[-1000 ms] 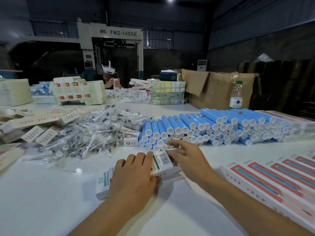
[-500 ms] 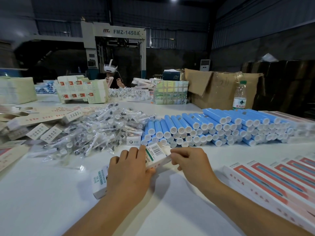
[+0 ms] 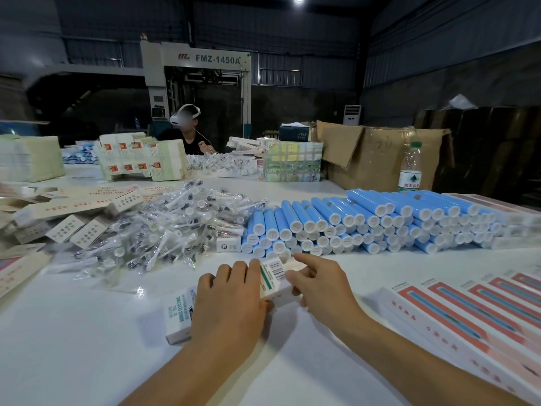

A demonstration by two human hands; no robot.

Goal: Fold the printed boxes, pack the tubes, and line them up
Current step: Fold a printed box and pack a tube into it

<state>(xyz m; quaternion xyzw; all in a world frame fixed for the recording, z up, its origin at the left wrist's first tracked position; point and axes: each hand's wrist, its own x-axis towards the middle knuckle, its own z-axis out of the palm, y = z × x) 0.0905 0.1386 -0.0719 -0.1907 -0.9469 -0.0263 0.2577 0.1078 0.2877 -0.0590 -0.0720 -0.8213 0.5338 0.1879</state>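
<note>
A long white printed box (image 3: 179, 316) with a barcode lies across the white table (image 3: 73, 347) in front of me. My left hand (image 3: 231, 300) grips its middle from above, fingers curled over the far side. My right hand (image 3: 319, 284) pinches the box's right end, its index finger stretched over the end flap. A stack of blue tubes (image 3: 366, 224) with white caps lies just behind the box. Finished boxes with red and blue prints (image 3: 468, 312) are lined up at the right.
A heap of bagged brush heads (image 3: 164, 230) lies at the left, flat box blanks (image 3: 58, 212) beyond it. A water bottle (image 3: 410, 168), a cardboard carton (image 3: 380, 159) and a person across the table stand at the back.
The box's right end has lifted slightly off the table. My right hand has closed in from beside that end and now pinches it. My left hand keeps its grip.
</note>
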